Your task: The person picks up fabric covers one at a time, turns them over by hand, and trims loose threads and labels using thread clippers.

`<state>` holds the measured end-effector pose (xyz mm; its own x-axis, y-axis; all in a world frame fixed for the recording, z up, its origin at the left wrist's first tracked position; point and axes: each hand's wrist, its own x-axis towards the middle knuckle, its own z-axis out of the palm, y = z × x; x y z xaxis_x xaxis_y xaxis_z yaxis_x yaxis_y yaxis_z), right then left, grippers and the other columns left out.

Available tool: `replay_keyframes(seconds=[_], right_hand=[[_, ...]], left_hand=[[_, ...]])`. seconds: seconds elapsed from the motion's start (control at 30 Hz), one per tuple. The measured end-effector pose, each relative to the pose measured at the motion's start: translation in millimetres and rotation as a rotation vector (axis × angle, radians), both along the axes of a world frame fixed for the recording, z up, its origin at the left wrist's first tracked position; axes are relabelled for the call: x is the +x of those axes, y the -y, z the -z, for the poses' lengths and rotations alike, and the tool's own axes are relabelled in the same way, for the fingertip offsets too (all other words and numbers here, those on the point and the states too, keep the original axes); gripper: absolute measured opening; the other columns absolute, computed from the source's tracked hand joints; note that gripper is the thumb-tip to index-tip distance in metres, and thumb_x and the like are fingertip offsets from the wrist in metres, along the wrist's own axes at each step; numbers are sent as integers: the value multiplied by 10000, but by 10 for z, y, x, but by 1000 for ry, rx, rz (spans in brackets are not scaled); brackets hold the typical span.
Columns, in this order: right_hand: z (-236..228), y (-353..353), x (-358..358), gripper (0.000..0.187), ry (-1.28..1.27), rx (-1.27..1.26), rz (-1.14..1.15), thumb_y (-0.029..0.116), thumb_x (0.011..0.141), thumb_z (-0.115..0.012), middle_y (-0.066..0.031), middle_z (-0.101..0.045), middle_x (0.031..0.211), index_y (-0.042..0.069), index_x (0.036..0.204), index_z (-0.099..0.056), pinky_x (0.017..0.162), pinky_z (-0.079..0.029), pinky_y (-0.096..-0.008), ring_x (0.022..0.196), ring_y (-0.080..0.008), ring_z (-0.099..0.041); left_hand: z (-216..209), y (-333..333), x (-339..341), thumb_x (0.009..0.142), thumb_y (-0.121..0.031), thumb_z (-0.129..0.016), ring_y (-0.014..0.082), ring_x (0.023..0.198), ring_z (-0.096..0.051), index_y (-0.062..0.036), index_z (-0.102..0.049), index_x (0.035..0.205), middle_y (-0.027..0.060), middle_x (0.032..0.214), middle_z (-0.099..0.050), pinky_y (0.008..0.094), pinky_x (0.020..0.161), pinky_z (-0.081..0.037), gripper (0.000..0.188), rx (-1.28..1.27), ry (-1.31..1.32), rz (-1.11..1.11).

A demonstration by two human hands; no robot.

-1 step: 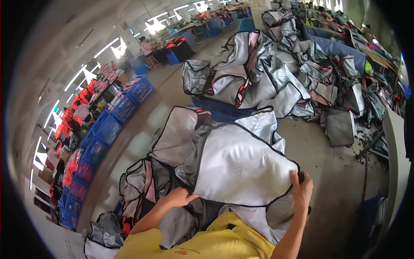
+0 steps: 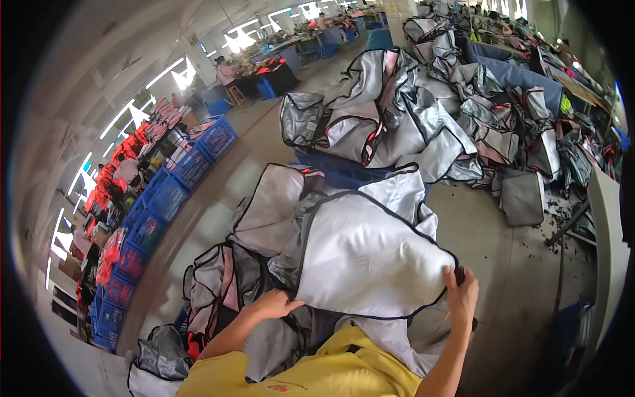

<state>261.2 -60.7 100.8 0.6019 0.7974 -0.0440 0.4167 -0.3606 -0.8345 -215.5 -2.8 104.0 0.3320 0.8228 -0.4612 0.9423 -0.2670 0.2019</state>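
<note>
In front of me lies a sewn bag piece [image 2: 370, 255] with a white, sheeny panel, black binding along its edges and silver-grey sides. My left hand [image 2: 272, 304] pinches the panel's near left corner between thumb and fingers. At its right corner my right hand [image 2: 462, 290] grips the bound edge, thumb on top and fingers beneath. The panel is spread between both hands, with a few soft ripples. Under and behind it are more grey and white bag pieces [image 2: 268, 212], one with a black-edged strap or flap at the far side.
Beyond stands a blue crate [image 2: 344, 173] under a large heap of silver-grey bag pieces [image 2: 410, 126]. Blue baskets [image 2: 165, 198] with red and pink goods line the left. Dark scraps litter the floor at right, near a pale upright board [image 2: 603, 245]. People sit at far worktables.
My right hand and the panel's right corner have shifted very slightly down and left. My left hand keeps its hold in nearly the same place.
</note>
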Motion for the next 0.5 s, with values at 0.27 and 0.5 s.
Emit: replay_keyframes(seconds=[0.27, 0.5], right_hand=[[423, 518, -556, 346, -432, 275, -60, 225, 932, -806, -137, -662, 744, -25, 1038, -592, 639, -498, -355, 707, -156, -614], [742, 775, -841, 467, -485, 115, -52, 340, 903, -848, -113, -571, 667, 14, 996, -527, 567, -444, -373, 588, -198, -484]], left_hand=[[-1634, -101, 1262, 926, -216, -750, 306, 887, -749, -2, -751, 998, 162, 968, -761, 359, 748, -566, 226, -271, 290, 102], [-1409, -665, 2278, 865, -122, -789, 328, 1214, -635, -54, -764, 1017, 116, 1118, -726, 456, 1001, -497, 168, 809, 385, 637]])
